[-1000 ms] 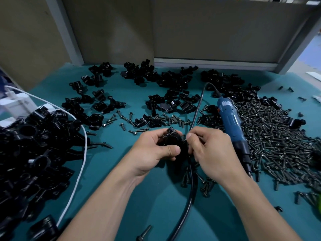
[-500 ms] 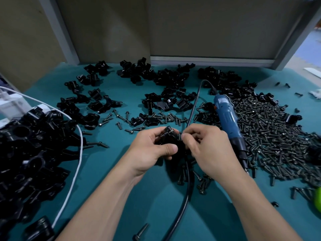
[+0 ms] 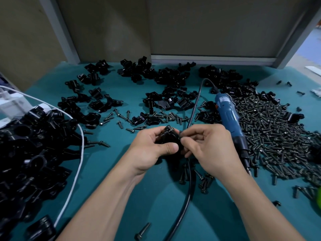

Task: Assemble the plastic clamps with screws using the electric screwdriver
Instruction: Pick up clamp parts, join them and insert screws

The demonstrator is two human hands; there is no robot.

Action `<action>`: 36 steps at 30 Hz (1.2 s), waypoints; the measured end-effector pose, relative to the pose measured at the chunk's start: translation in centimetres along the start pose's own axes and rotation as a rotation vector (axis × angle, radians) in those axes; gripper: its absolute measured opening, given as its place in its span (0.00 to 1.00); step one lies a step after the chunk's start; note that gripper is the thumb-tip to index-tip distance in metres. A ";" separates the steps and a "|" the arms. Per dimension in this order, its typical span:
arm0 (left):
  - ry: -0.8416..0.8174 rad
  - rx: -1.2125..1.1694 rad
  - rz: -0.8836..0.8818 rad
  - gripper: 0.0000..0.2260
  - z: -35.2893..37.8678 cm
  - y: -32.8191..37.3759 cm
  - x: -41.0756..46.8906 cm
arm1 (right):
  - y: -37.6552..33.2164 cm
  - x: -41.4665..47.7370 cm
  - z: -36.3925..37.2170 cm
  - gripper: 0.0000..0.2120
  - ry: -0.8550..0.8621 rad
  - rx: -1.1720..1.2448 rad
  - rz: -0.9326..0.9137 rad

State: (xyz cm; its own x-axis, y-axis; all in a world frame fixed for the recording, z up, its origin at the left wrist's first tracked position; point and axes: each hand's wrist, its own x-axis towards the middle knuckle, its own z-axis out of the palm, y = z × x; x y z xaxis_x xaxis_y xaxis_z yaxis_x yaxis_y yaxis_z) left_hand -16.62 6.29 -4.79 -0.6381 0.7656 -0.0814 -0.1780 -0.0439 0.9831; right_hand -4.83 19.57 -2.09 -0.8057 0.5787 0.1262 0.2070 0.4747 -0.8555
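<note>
My left hand (image 3: pixel 152 148) grips a black plastic clamp (image 3: pixel 169 136) just above the green table mat, thumb across its front. My right hand (image 3: pixel 208 146) pinches a small dark screw (image 3: pixel 180 135) at the clamp's right side; the screw is mostly hidden by my fingertips. The blue electric screwdriver (image 3: pixel 231 122) lies on the mat just right of my right hand, tip pointing toward me, its black cable (image 3: pixel 189 188) running under my hands. A broad heap of loose screws (image 3: pixel 271 136) spreads to the right.
A large pile of black clamps (image 3: pixel 31 153) fills the left, with a white cable (image 3: pixel 76 173) curving along it. Loose clamp halves (image 3: pixel 166 77) lie across the back by the grey wall panel. Scattered screws (image 3: pixel 203 181) lie near my wrists.
My hands stay together on the clamp. The right fingers have shifted slightly at the clamp's side. The view has moved a little; the screwdriver has not moved.
</note>
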 end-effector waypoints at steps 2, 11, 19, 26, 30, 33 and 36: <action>0.003 0.004 0.001 0.16 -0.1 -0.1 0.0 | 0.1 0.1 0.4 0.10 0.007 -0.042 0.034; 0.005 -0.032 -0.016 0.15 0.1 0.0 0.0 | 0.4 0.2 0.3 0.10 0.035 -0.175 -0.071; -0.008 -0.042 -0.009 0.15 0.1 0.2 -0.2 | 0.5 0.3 0.5 0.17 0.050 -0.169 -0.043; -0.006 -0.028 -0.019 0.15 0.1 0.1 -0.2 | 0.8 0.6 1.0 0.20 0.044 -0.220 -0.024; 0.025 -0.054 -0.048 0.15 0.0 0.3 -0.1 | 0.6 0.4 0.1 0.07 0.047 -0.131 -0.128; 0.028 -0.072 -0.061 0.16 -0.3 0.4 -0.2 | 0.4 0.4 0.4 0.08 0.035 -0.159 -0.142; 0.044 -0.066 -0.066 0.15 -0.4 0.4 -0.3 | 0.5 0.7 0.9 0.12 0.025 -0.276 -0.105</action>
State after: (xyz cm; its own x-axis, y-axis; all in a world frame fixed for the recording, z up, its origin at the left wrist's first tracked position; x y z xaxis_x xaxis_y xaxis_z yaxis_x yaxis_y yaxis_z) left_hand -16.83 5.81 -4.44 -0.6555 0.7392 -0.1545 -0.2693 -0.0376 0.9623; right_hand -5.75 19.62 -2.88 -0.8177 0.5311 0.2218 0.2690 0.6934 -0.6685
